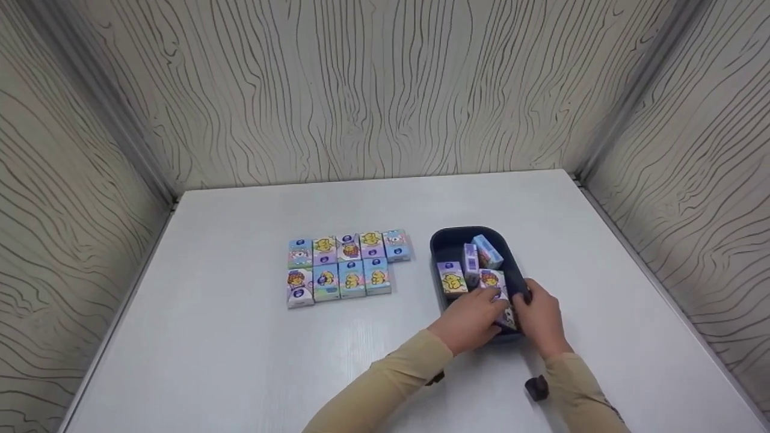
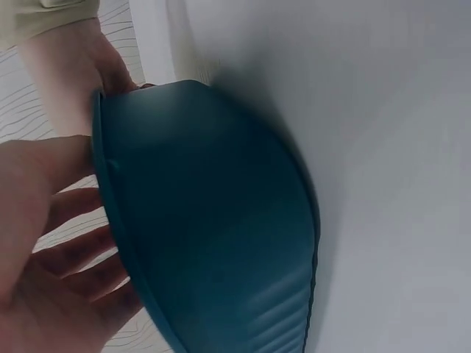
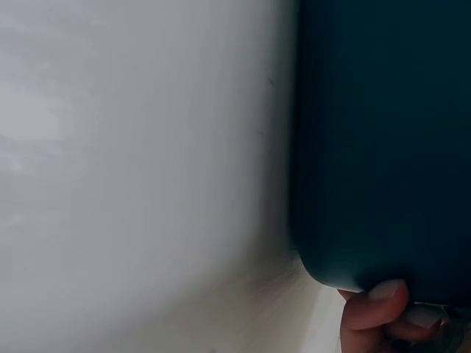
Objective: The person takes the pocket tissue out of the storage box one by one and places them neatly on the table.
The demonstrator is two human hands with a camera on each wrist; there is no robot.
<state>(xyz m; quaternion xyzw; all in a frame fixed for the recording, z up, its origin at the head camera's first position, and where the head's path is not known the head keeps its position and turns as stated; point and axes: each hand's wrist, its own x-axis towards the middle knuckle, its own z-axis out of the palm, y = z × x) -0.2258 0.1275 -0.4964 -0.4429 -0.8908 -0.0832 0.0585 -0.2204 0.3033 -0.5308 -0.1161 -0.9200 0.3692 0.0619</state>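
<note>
A dark blue plastic bin point(image 1: 442, 249) stands on the white table at right, with several small printed boxes inside. My left hand point(image 1: 472, 319) reaches over its near end, thumb and fingers around a small box point(image 1: 507, 317) in the near right corner. The left wrist view has the left fingers point(image 2: 81, 250) behind the bin's rim, their tips hidden. My right hand point(image 1: 541, 316) grips the right rim, and its fingertips show against the wall in the right wrist view. Beyond the left hand lie a yellow-character box point(image 1: 452, 278), a purple box point(image 1: 471, 263) and a blue box point(image 1: 487, 251).
Left of the bin, several small boxes point(image 1: 340, 279) lie face up side by side in two rows, the back row reaching further right. A dark wrist-worn piece point(image 1: 536, 388) shows beside the right sleeve. Wood-grain panels point(image 1: 373, 96) enclose the table's back and sides.
</note>
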